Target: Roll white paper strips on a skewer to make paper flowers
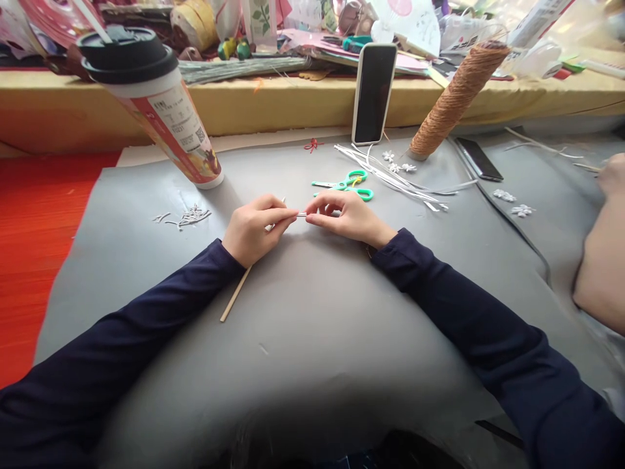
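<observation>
Over the grey-covered counter (303, 312), I see the left hand (256, 228) and right hand (344, 215) meeting nearly fingertip to fingertip. Each grip is pressed together, pinching one end of a thin white piece (301, 215), which spans the narrow gap between them. A wooden stick (236, 293) slants beneath the left hand; how firmly it is held I cannot tell. Just beyond the right hand lie green-handled scissors (361, 193), with white strips (415, 185) behind and to the right. To the left I note a pile of short pale pieces (194, 216) near a tilted-looking lidded cup (183, 130). Farther back are a small red item (312, 145), an upright phone (375, 94) and a spool of brown cord (456, 101). At the right edge I see another person's arm (603, 254).
</observation>
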{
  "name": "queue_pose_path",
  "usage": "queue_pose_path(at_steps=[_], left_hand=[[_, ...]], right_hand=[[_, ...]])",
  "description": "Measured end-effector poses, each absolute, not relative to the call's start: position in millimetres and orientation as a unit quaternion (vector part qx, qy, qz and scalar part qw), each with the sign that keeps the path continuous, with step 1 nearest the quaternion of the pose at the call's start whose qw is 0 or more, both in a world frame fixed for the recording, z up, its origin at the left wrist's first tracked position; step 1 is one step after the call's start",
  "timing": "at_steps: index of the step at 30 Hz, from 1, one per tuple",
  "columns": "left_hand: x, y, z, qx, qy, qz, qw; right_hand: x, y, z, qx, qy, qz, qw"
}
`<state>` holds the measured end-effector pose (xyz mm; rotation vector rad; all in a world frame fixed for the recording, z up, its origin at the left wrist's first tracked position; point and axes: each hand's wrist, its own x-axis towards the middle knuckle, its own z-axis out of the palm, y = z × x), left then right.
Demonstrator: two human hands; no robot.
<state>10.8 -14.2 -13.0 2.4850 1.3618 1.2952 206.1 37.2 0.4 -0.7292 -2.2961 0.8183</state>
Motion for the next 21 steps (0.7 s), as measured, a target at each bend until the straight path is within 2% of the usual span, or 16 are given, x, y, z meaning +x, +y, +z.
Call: queue_pose_path(at_steps=[8, 15, 21], left_hand=[[12.2, -15.1, -12.9, 0.806, 0.422, 0.415, 0.017], [13.8, -16.3, -12.5, 0.814, 0.411, 0.408, 0.034], [13.8, -17.1, -12.3, 0.819, 0.406, 0.404, 0.037]], right_hand=[[205.8, 37.3, -8.4, -0.217, -0.940, 0.096, 0.248], [206.1, 34.5, -4.2, -0.193, -0.961, 0.009, 0.196], [206.2, 34.6, -5.8, -0.187, -0.961, -0.053, 0.199]])
